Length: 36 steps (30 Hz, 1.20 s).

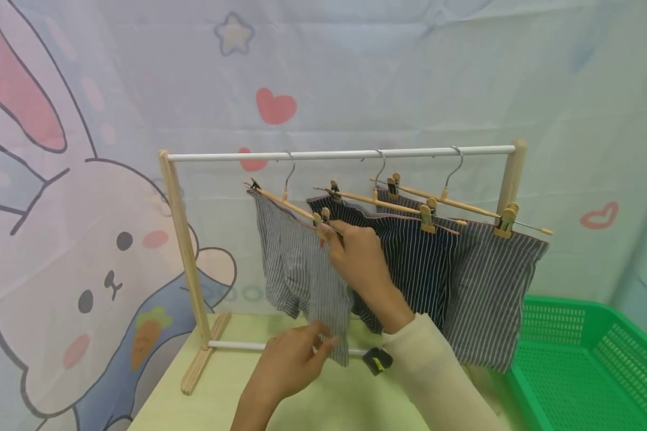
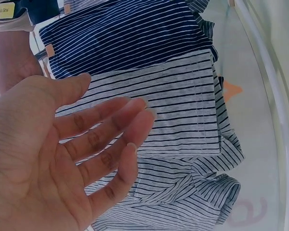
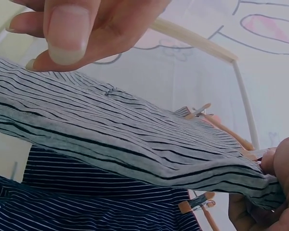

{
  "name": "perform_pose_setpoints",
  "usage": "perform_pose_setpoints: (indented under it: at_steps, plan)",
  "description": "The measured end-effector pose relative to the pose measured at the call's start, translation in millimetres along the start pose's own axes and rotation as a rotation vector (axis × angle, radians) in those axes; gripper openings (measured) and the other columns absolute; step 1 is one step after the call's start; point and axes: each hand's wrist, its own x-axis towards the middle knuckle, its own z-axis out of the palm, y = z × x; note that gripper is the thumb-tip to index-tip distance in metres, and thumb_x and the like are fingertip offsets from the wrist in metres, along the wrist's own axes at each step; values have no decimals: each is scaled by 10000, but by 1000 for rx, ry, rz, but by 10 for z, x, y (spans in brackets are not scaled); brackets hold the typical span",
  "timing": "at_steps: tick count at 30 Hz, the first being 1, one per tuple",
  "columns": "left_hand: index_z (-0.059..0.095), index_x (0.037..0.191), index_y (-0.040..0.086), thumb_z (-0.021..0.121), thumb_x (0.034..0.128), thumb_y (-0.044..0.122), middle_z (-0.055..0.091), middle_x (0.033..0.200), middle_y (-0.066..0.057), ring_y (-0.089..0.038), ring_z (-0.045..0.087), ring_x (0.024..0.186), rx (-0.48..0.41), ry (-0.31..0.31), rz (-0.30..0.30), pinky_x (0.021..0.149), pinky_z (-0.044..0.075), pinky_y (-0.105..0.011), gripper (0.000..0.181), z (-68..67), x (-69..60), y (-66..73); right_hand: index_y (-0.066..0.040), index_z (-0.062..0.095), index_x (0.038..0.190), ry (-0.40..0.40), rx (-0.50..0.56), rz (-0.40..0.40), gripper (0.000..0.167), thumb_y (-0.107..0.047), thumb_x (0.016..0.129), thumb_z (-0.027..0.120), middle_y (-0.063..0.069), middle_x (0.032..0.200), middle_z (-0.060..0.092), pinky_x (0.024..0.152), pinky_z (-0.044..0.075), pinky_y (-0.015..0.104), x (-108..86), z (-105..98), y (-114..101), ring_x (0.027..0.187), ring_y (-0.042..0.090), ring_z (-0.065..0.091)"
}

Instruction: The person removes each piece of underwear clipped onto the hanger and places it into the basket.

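Light grey striped shorts (image 1: pixel 286 251) hang by their waistband from a wooden clip hanger (image 1: pixel 296 208) at the rail's left part. My right hand (image 1: pixel 358 254) pinches the waistband's near corner, right at the hanger's clip (image 1: pixel 322 216). In the right wrist view its fingertips (image 3: pixel 284 178) fold round the cloth there; how they bear on the clip is partly hidden. Low by the leg hem is my left hand (image 1: pixel 296 359), fingers loosely bent and holding nothing. The left wrist view shows that palm (image 2: pixel 33 144) in front of the striped cloth.
Dark navy striped shorts (image 1: pixel 417 269) and grey striped shorts (image 1: pixel 490 293) hang on two more clip hangers to the right. The white rail (image 1: pixel 323 155) has wooden posts on a pale table (image 1: pixel 226 413). A green basket (image 1: pixel 550 311) stands at right. A small black object (image 1: pixel 377 361) is near the lower bar.
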Motion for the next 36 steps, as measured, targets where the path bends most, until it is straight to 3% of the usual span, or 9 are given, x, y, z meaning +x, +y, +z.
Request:
perform_pose_setpoints:
  at_steps: [5, 8, 13, 16, 19, 22, 25, 29, 36]
  plan:
    - [688, 1110, 180, 505, 1021, 464, 743, 872, 50, -64, 670, 732, -10, -1, 1, 587, 503, -248, 350, -25, 0, 3, -57, 751, 1033, 61, 11, -32, 297, -246, 1044, 522, 38, 520, 534, 374, 239, 203, 16, 12, 1, 362, 89, 282]
    - [690, 1108, 178, 496, 1022, 478, 747, 879, 44, -59, 671, 727, -24, -6, 0, 588, 507, -242, 367, -33, 3, 0, -60, 753, 1085, 94, 22, -44, 275, -217, 1038, 532, 55, 545, 580, 368, 244, 206, 19, 22, 12, 358, 87, 271]
    - [694, 1108, 183, 497, 1021, 481, 752, 900, 32, -43, 662, 712, -29, -25, -16, 586, 510, -231, 368, -43, 11, -10, -63, 741, 1148, 124, 38, -45, 281, -203, 1038, 524, 34, 472, 474, 356, 234, 214, 18, 54, 34, 341, 73, 220]
    - [689, 1117, 192, 505, 1020, 470, 748, 909, 38, -34, 649, 703, -27, -39, -28, 581, 502, -235, 348, -42, 11, -21, -50, 756, 1030, 150, 36, -67, 294, -219, 1044, 516, 17, 447, 406, 364, 225, 214, 32, 65, 30, 338, 71, 208]
    - [686, 1124, 194, 509, 1019, 467, 745, 911, 42, -32, 640, 696, -31, -48, -33, 575, 494, -242, 342, -44, 10, -28, -51, 743, 915, 173, 33, -82, 320, -233, 1046, 514, 28, 463, 463, 375, 220, 213, 47, 66, 19, 341, 76, 215]
    - [685, 1123, 195, 509, 1018, 471, 742, 910, 46, -34, 638, 696, -37, -52, -35, 572, 490, -243, 343, -47, 11, -32, -60, 746, 905, 186, 32, -83, 321, -242, 1043, 520, 37, 497, 538, 379, 213, 209, 55, 66, 8, 344, 75, 218]
    - [686, 1112, 191, 509, 1019, 466, 743, 905, 45, -40, 644, 703, -37, -45, -26, 574, 492, -247, 340, -44, 8, -38, -48, 724, 846, 193, 33, -89, 336, -242, 1039, 529, 45, 469, 475, 383, 200, 205, 57, 68, 7, 352, 70, 204]
    - [690, 1107, 185, 509, 1020, 460, 745, 905, 42, -38, 649, 708, -42, -41, -21, 586, 504, -251, 341, -29, 13, -46, -35, 733, 869, 213, 32, -86, 324, -241, 1032, 543, 31, 446, 418, 381, 197, 206, 53, 56, 11, 354, 60, 189]
    - [684, 1102, 187, 532, 1010, 454, 741, 899, 50, -5, 627, 692, -61, -63, -17, 579, 495, -228, 321, 3, 36, -76, -57, 761, 1032, 215, 22, -51, 310, -269, 1036, 535, 40, 456, 478, 370, 192, 210, 46, 16, -1, 344, 56, 201]
